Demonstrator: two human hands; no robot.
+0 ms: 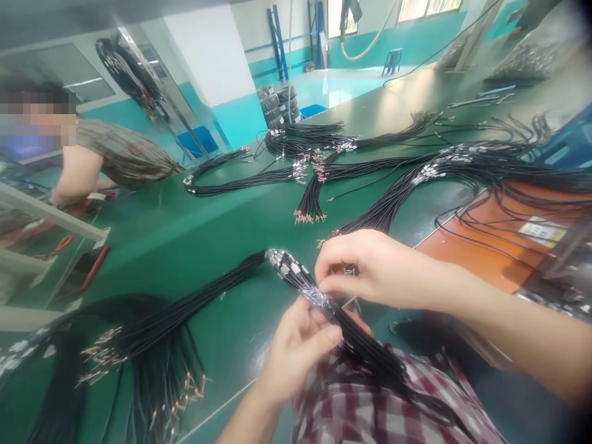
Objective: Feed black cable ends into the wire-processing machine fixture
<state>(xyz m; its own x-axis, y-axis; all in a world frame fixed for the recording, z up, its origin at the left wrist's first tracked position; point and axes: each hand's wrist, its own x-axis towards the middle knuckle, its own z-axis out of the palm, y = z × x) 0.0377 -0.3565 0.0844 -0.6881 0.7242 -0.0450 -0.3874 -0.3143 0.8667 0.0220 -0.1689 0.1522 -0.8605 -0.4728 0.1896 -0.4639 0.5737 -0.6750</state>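
A bundle of thin black cables with white-tagged ends runs from above the green table down across my checked clothing. Clear plastic film wraps round it just below the tagged ends. My left hand grips the bundle from below, thumb lying across it under the film. My right hand is closed, with thumb and forefinger pinched together at the film's upper edge; whatever lies between the fingertips is too small to make out. Behind its curled fingers a few copper wire ends show. Another black cable bundle lies just left of the held one.
More cable bundles with bare copper ends lie across the green table. Cables drape over an orange panel at right. At far left a co-worker leans over a bench. Hand tools lie at the far right.
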